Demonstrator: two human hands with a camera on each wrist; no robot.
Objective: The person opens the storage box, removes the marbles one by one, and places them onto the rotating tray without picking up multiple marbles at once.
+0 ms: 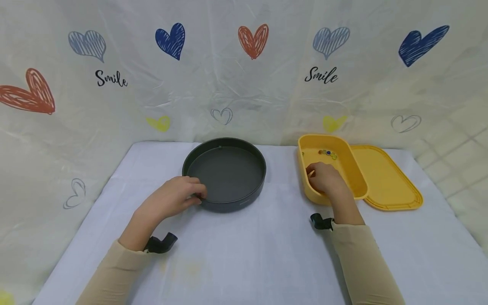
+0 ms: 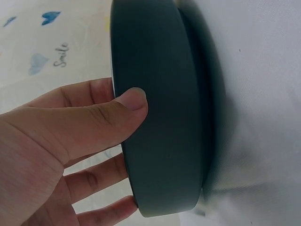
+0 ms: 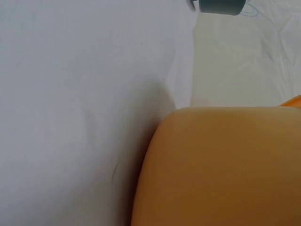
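A round dark pan (image 1: 228,173) stands on the white cloth. My left hand (image 1: 173,197) grips its near-left rim; in the left wrist view the thumb of the hand (image 2: 70,136) presses on the outer wall of the pan (image 2: 160,113), with the fingers over the rim. My right hand (image 1: 325,178) reaches down into a yellow box (image 1: 356,182), fingers bent near its left wall; whether they hold anything cannot be seen. Several small glassy beads (image 1: 328,152) lie at the far end inside the box. The right wrist view shows only the outside of the box (image 3: 221,165).
A yellow lid (image 1: 392,182) lies on the cloth at the right of the box, its left side against or under it. Behind the table hangs a pale sheet (image 1: 206,84) with printed hearts. White table cloth (image 1: 244,254) spreads in front of the pan and the box.
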